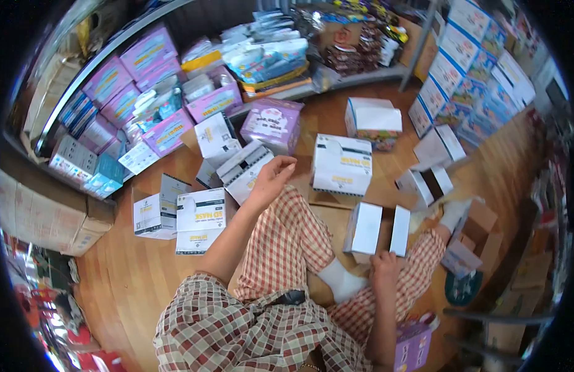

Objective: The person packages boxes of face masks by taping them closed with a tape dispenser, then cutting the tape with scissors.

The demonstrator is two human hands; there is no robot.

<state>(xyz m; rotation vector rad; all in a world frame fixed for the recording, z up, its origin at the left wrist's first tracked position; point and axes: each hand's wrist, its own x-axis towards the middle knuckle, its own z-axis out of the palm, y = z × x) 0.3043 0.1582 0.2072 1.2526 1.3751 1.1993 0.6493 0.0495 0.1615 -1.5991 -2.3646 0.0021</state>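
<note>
1. At frame centre, the left hand (271, 180) is raised with open fingers, just beside a white mask box (245, 170).
2. Lower right, the right hand (384, 268) grips an opened white box (377, 229).
3. Purple boxes (147, 53) fill the upper-left shelf.

Open floor (132, 279) at lower left. Ahead, blocked by white mask boxes (341, 164), purple box (274, 123), crowded shelf (175, 80).
</note>
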